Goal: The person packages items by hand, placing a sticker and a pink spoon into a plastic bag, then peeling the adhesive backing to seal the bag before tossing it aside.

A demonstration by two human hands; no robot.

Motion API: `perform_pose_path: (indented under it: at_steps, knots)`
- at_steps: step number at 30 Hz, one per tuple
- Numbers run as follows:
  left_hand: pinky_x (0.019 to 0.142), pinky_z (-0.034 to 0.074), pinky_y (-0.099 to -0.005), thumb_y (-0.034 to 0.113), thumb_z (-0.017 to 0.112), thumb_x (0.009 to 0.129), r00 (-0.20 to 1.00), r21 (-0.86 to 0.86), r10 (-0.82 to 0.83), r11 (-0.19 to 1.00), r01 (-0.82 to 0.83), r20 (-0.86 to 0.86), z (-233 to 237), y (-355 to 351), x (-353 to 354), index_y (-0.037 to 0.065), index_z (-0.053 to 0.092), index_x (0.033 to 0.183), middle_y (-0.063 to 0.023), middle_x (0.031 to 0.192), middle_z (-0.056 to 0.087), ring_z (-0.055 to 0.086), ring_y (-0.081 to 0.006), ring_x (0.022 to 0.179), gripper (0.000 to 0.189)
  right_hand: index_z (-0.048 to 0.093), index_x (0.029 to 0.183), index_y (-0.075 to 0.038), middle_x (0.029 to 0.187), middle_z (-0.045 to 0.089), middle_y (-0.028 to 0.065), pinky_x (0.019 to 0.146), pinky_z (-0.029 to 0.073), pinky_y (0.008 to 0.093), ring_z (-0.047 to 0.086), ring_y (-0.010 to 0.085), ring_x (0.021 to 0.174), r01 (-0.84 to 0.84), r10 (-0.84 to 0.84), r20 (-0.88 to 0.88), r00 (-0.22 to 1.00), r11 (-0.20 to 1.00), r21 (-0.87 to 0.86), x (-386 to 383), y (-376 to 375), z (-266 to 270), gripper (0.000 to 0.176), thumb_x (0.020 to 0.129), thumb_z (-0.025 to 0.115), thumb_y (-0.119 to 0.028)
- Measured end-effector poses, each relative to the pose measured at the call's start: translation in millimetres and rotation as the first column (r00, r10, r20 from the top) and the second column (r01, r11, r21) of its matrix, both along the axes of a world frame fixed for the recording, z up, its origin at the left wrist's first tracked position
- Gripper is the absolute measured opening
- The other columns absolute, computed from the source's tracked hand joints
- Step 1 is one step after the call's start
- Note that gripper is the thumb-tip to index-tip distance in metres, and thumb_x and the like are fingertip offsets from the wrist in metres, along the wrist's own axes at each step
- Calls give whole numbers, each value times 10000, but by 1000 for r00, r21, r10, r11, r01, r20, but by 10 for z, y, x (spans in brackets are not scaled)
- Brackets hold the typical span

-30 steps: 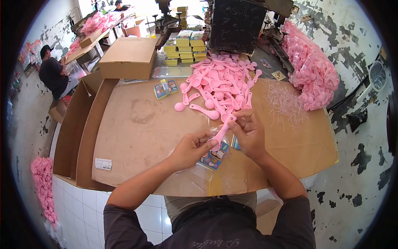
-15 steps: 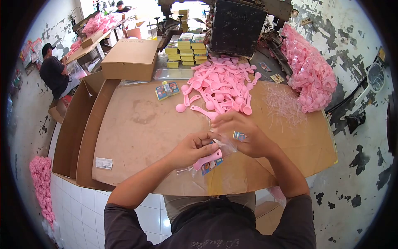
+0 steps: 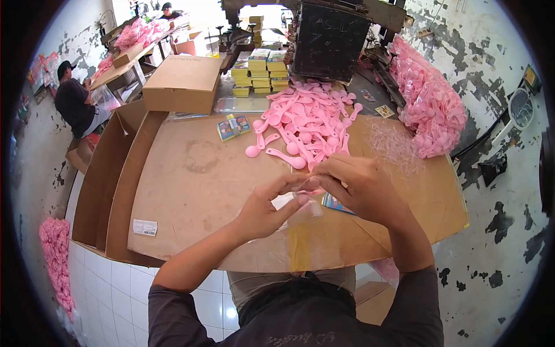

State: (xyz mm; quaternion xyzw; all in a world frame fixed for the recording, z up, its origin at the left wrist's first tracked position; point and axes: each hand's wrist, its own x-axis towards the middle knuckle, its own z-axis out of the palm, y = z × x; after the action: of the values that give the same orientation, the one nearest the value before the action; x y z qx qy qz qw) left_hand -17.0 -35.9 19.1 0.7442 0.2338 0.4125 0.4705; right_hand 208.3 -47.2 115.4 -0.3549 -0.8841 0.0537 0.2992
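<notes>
My left hand (image 3: 267, 207) pinches the edge of a clear plastic bag (image 3: 306, 213) between thumb and fingers, above the front of the cardboard-topped table. Close against it, my right hand (image 3: 361, 186) is closed at the bag's upper edge, fingertips almost meeting the left ones. A hint of pink shows at the fingertips, too small to make out. Partly under my right hand lies a stack of printed cards (image 3: 334, 203). Just beyond both hands spreads a heap of pink plastic scoops (image 3: 306, 118), with a single pink scoop (image 3: 286, 157) at its near edge.
A banded card bundle (image 3: 233, 127) lies left of the heap; card stacks (image 3: 259, 72) stand behind. Plastic strips (image 3: 396, 144) and a big bag of pink scoops (image 3: 430, 101) are at right. Cardboard boxes (image 3: 180, 84) line the left. A person (image 3: 75, 98) sits far left.
The pink scoop and printed card seen in the bag at my left hand no longer show there. My right hand has come down and in to the bag; both hands now meet.
</notes>
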Motion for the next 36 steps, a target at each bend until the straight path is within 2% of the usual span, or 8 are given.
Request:
perform_pose_path:
  at_steps: [5,8,11,17,26,32,34,36]
  knots:
    - [907,553,-283,69,552,1064,990,-112,50,993,-36,128,-32,29,34,-11,593,1353,-104,1181,729,713,-164,1081,302,679,1022,-44,886,677,119,687,531,379,690,298,800,39,-44,-162,986,999,-34,-39,7,-130,121,918,710,-98]
    - [873,556,-268,57,571,1052,993,-208,70,977,-49,97,10,8,-16,-13,583,1369,-90,1100,749,715,-130,1011,324,680,1007,-60,1025,681,115,790,527,387,690,287,972,137,-98,-228,969,977,163,-83,46,-219,135,881,726,-76]
    - [846,560,-268,40,593,1036,991,-252,104,964,-80,82,100,-52,-2,-26,566,1392,-74,1001,764,710,-101,921,364,678,1002,-61,1105,652,98,910,489,405,648,278,1109,72,-88,17,996,893,444,-147,15,-195,195,826,751,-98]
    - [632,584,-305,57,673,955,965,81,248,967,-242,-82,-69,-38,34,-52,554,1384,-152,879,777,742,-159,707,459,681,968,-20,1079,654,92,961,444,390,630,258,1143,26,-157,188,969,829,559,-221,67,-409,253,778,694,-186]
    - [589,562,-359,108,685,946,930,164,254,963,-215,-268,-81,-23,67,-54,536,1404,-169,889,761,723,-262,640,508,685,927,-28,1013,651,71,901,451,384,640,230,1024,-15,-177,257,950,796,605,-199,187,-626,192,780,717,-148]
    - [692,592,-343,126,667,984,948,125,184,980,-156,-259,-11,-46,49,-40,516,1445,-160,910,774,748,-212,730,513,621,945,-62,895,611,71,787,472,389,626,222,898,215,-212,-54,976,889,404,150,485,-587,151,825,680,-131]
    - [800,586,-313,78,617,1017,983,-100,110,987,-125,-148,-73,0,31,-16,526,1450,-139,1022,778,740,-166,878,453,603,928,-54,877,609,48,743,492,365,628,174,858,142,-255,-417,873,948,-283,416,468,-438,76,920,630,-125]
    - [893,567,-302,52,585,1038,997,-265,67,961,-76,-43,-83,35,12,0,520,1462,-135,1094,776,725,-141,987,432,585,984,-18,878,615,38,739,511,338,624,134,855,-214,-359,-590,723,696,-685,970,449,-272,116,967,594,-133]
